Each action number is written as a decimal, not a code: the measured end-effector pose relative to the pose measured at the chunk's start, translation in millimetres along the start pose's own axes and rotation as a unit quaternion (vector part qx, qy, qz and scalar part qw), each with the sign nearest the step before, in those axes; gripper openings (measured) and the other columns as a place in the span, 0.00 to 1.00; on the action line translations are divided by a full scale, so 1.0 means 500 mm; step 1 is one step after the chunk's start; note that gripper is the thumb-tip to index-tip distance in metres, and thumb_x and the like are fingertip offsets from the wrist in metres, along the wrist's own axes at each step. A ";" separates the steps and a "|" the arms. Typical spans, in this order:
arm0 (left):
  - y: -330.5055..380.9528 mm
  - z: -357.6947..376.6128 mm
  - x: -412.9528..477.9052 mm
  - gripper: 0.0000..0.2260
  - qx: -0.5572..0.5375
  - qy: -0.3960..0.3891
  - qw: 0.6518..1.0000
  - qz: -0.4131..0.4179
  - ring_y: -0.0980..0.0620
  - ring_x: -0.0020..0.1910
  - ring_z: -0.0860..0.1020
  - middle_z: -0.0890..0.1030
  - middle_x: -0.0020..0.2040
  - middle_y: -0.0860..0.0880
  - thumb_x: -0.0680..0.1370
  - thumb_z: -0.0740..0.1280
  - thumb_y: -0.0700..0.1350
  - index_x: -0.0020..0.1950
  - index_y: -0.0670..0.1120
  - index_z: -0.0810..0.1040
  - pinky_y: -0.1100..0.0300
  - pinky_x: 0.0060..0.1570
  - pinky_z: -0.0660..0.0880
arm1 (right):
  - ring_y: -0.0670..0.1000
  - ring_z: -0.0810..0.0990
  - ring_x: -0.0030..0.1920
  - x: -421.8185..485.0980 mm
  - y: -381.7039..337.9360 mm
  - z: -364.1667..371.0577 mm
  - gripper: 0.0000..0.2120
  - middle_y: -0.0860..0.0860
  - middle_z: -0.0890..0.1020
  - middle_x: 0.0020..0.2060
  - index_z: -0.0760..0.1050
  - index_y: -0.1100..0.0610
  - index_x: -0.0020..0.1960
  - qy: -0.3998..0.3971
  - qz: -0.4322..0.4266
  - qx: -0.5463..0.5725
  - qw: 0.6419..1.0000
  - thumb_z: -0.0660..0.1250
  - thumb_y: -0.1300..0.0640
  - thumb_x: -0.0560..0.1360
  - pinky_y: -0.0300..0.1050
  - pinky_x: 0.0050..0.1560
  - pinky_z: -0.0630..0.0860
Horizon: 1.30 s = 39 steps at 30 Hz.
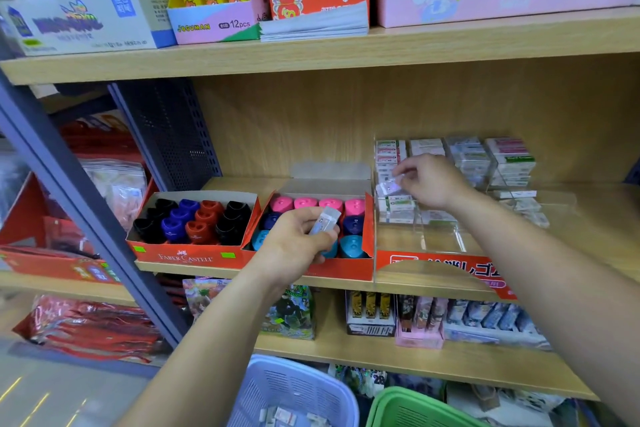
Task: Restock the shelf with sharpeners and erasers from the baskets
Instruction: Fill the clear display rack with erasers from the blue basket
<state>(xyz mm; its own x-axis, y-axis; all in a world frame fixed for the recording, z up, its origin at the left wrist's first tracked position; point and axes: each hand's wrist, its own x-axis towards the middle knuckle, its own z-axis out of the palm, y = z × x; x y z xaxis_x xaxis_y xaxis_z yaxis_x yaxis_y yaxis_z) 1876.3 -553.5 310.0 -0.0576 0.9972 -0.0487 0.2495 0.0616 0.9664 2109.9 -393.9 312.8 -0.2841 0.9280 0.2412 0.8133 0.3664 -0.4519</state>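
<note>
Head view: the left hand (pixel 298 243) grips a small white plastic-wrapped eraser (pixel 323 220) above the red cardboard box of pink and blue sharpeners (pixel 346 269). The right hand (pixel 431 182) pinches a second wrapped eraser (pixel 388 188) over the clear acrylic eraser tray (pixel 441 239) on the wooden shelf (pixel 606 218).

Stationery shop: wooden shelf (pixel 346 52) stacked with display boxes (pixel 194 253) of sharpeners (pixel 204 218), erasers (pixel 509 156).
</note>
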 end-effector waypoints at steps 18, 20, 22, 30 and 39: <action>0.010 0.041 -0.015 0.13 -0.017 0.059 0.991 0.116 0.54 0.45 0.83 0.86 0.47 0.52 0.74 0.77 0.37 0.55 0.48 0.82 0.59 0.43 0.79 | 0.46 0.82 0.37 -0.171 -0.144 0.011 0.06 0.51 0.85 0.42 0.82 0.50 0.54 -0.070 -0.042 0.346 0.935 0.69 0.58 0.80 0.39 0.35 0.77; 0.009 0.043 -0.018 0.10 -0.042 0.049 0.992 0.107 0.54 0.44 0.83 0.87 0.46 0.49 0.76 0.75 0.38 0.55 0.47 0.83 0.60 0.43 0.79 | 0.47 0.81 0.38 -0.175 -0.139 0.013 0.07 0.54 0.86 0.43 0.83 0.51 0.55 -0.061 -0.032 0.373 0.925 0.69 0.60 0.80 0.40 0.37 0.78; 0.010 0.045 -0.020 0.08 -0.054 0.048 0.992 0.101 0.56 0.41 0.83 0.87 0.43 0.48 0.77 0.73 0.37 0.54 0.46 0.83 0.65 0.42 0.77 | 0.48 0.82 0.40 -0.184 -0.133 0.013 0.09 0.55 0.86 0.45 0.82 0.53 0.58 -0.054 -0.021 0.403 0.914 0.68 0.60 0.80 0.41 0.40 0.80; 0.017 0.067 -0.012 0.19 -0.061 0.059 0.990 0.116 0.52 0.40 0.84 0.86 0.44 0.49 0.75 0.76 0.37 0.62 0.51 0.77 0.58 0.39 0.80 | 0.51 0.85 0.41 -0.224 -0.117 0.014 0.11 0.55 0.86 0.44 0.79 0.57 0.55 -0.062 0.004 0.454 0.889 0.74 0.64 0.74 0.43 0.43 0.82; 0.002 0.082 0.042 0.15 0.160 0.083 0.974 0.139 0.59 0.57 0.80 0.83 0.57 0.56 0.77 0.74 0.46 0.64 0.52 0.79 0.60 0.62 0.77 | 0.44 0.82 0.45 -0.119 -0.032 -0.044 0.10 0.46 0.85 0.45 0.83 0.50 0.48 0.108 0.055 0.318 0.940 0.72 0.65 0.76 0.38 0.51 0.79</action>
<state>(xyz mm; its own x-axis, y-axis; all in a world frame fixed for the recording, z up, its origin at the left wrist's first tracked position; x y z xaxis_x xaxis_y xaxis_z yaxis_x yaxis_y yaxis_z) 1915.3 -530.8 299.7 -0.0945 0.9580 0.2709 0.5648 -0.1725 0.8070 2125.2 -456.6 324.7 -0.0512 0.9522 0.3011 0.3442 0.2998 -0.8897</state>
